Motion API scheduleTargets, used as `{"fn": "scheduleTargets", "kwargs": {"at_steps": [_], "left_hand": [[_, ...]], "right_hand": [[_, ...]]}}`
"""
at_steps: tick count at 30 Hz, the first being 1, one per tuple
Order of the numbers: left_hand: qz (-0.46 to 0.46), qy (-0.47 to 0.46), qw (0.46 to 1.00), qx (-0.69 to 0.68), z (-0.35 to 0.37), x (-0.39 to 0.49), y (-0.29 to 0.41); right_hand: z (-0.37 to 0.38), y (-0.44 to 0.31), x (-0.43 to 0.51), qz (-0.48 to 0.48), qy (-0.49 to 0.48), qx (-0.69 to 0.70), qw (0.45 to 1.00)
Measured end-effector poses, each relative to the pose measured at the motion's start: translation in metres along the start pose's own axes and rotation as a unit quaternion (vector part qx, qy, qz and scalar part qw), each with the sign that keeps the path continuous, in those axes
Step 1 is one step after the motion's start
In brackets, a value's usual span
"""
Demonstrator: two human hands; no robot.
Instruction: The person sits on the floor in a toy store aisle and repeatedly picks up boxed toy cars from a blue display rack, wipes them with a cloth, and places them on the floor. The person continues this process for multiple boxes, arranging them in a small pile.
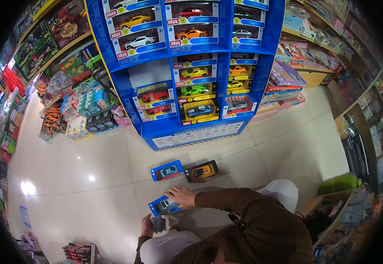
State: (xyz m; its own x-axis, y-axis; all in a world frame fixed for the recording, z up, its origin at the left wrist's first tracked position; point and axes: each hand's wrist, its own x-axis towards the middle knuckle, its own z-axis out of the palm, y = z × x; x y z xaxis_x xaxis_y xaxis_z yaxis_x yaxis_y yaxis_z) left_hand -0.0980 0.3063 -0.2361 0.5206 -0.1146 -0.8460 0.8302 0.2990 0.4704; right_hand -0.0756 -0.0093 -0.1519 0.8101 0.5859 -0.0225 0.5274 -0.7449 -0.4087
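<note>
My right hand lies over the right end of a blue toy-car box with a silver model car behind its window, the fingers across the upper edge. A bunched grey cloth is in my left hand, just below that box's left end. On the floor beyond my hands are two more boxed model cars: a grey-blue car in a blue box and, to its right, an orange car in a black box. Part of the held box is hidden under my right hand.
A blue cardboard display rack with boxed toy cars in its compartments stands ahead. Stacked toy packages are to its left, and wooden shelves with packaged goods to its right. A green rolled item lies at the right.
</note>
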Motion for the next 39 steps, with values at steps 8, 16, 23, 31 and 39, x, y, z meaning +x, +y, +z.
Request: {"fn": "scheduleTargets", "kwargs": {"at_steps": [8,16,23,31,39], "left_hand": [[0.259,-0.053,0.964,0.010,0.132,-0.138,0.162],[0.338,-0.239,0.909,0.038,0.356,-0.245,0.169],[0.204,-0.229,0.952,-0.017,0.355,-0.217,0.158],[0.209,-0.260,0.940,-0.079,0.348,-0.182,0.181],[0.241,-0.245,0.931,-0.120,0.334,-0.172,0.198]], "right_hand": [[-0.175,0.017,0.057,-0.067,0.177,0.043,0.981],[-0.483,0.040,0.148,-0.114,0.511,-0.161,0.837],[-0.577,0.069,0.195,0.105,0.441,-0.311,0.836],[-0.589,0.086,0.202,0.126,0.391,-0.356,0.840],[-0.603,0.061,0.191,0.060,0.351,-0.402,0.844]]}}
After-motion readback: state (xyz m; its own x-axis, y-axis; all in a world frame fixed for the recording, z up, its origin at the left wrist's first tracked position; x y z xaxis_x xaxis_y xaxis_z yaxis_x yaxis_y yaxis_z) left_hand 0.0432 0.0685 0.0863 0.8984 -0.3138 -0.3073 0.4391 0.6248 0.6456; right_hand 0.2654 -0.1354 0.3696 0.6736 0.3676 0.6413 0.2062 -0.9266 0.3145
